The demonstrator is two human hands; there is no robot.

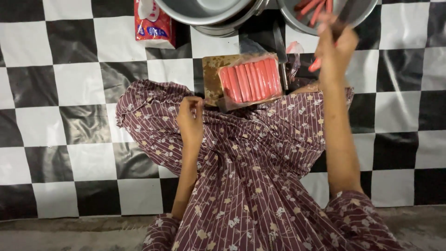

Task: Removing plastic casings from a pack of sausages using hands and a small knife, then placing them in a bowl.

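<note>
Shiny metal bowls (204, 11); glossy plastic sausage pack (251, 79).

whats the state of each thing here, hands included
sausage pack: plastic torn open, red sausages side by side, lying on the board
cutting board: flat on the mat, mostly covered
right bowl: holds a few red sausages
left bowl: looks empty
knife: lying beside the pack
red packet: lying on the mat
right hand: raised at the right bowl, blurred
left hand: resting on the lap, fingers curled

Black-and-white checkered floor mat (69, 83) carries two metal bowls (204, 11), a red-and-white packet (153, 23), a knife (280, 51) and a wooden cutting board (211, 76) bearing wrapped sausages (251, 78).
</note>
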